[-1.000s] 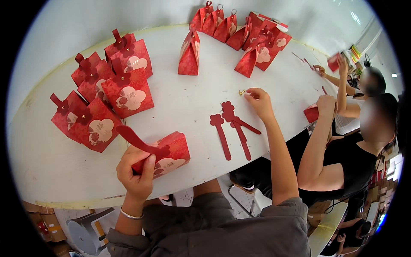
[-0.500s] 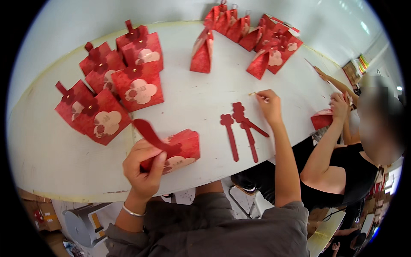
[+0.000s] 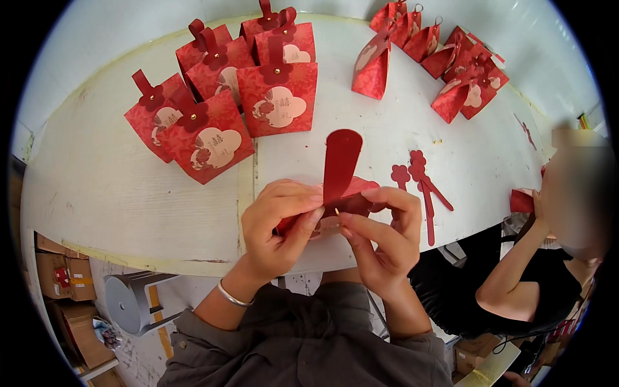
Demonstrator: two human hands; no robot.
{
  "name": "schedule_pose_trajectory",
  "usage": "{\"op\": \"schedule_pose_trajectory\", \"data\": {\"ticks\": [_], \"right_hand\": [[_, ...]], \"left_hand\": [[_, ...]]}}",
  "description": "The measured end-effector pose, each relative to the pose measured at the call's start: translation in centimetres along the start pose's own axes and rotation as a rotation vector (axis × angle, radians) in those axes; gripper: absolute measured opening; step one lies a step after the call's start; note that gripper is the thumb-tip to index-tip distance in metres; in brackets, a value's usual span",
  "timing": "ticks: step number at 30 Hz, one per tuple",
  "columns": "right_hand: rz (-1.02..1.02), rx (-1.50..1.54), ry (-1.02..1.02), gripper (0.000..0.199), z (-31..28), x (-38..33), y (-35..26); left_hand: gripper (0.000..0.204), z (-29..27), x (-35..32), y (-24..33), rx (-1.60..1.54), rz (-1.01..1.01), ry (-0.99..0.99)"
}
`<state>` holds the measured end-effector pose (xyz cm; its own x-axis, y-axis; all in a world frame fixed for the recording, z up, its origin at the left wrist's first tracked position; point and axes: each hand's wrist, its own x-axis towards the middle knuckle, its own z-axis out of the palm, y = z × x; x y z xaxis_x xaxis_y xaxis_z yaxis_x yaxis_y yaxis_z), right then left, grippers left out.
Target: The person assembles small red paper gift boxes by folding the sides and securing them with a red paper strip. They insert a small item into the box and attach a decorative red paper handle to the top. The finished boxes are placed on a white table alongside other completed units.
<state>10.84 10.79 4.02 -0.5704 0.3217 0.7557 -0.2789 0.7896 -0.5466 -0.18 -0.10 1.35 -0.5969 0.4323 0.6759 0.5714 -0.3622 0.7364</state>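
Both hands now meet on the red box [image 3: 348,200] at the near edge of the table [image 3: 129,193]. Half a second earlier only the left hand [image 3: 280,222] held the box, while the right hand [image 3: 380,238] was out by the red strips [image 3: 419,180] lying right of the box. The right hand has come back pinching a small pin [image 3: 337,211] between thumb and forefinger, its tip at the box front. The left hand is closed around the box, thumb pressed to its face. The strap [image 3: 340,164] stands upright from the box, so fastening appears to be in hand.

Beyond the box, a group of finished boxes [image 3: 225,97] stands to the left; further boxes [image 3: 445,58] stand to the right. A seated person [image 3: 554,258] works right of the box. Nothing lies between the hands and the box.
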Motion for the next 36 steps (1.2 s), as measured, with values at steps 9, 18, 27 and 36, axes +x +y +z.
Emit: {"op": "schedule_pose_trajectory", "data": {"ticks": [9, 18, 27, 36], "right_hand": [[-0.218, -0.256, -0.023, 0.022, 0.6, 0.4, 0.3], [-0.271, -0.217, -0.007, 0.024, 1.0, 0.6, 0.6], [-0.405, -0.236, 0.044, 0.023, 1.1, -1.0, 1.5], [-0.386, -0.165, 0.004, 0.025, 1.3, -0.1, 1.7]], "left_hand": [[0.012, -0.3, 0.2, 0.1, 0.025, 0.038, -0.033], [0.006, -0.4, 0.3, -0.4, 0.083, 0.13, -0.063], [0.008, -0.4, 0.2, -0.1, 0.054, 0.082, -0.058], [0.012, -0.3, -0.1, -0.2, -0.009, 0.044, -0.032]]}}
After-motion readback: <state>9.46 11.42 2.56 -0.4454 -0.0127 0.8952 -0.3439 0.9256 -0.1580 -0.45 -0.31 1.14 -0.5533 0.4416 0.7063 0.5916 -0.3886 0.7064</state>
